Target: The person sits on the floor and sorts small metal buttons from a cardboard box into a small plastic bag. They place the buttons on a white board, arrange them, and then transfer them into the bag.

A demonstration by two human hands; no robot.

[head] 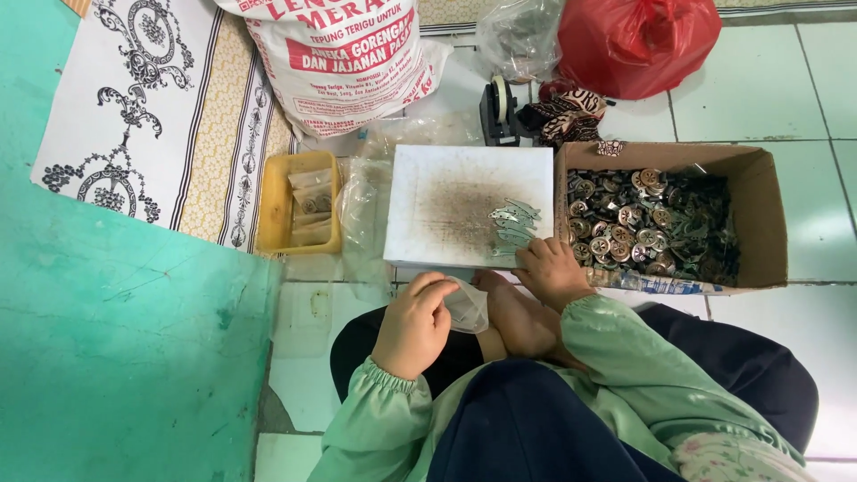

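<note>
While left hand (415,323) fingers pinch a clear bag (468,308), right hand (552,270) fingers curl onto metal pieces (513,225).

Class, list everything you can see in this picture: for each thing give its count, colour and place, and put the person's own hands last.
white board: one, white, rust-stained, centre
metal strips: small pile, silver, board's right edge
cardboard box: one, brown, right, holding metal parts
yellow tray: one, left of board
flour sack: one, white and red, top
red bag: one, top right
tape dispenser: one, black, behind board
left hand: holds small clear bag
right hand: on the strips
</note>
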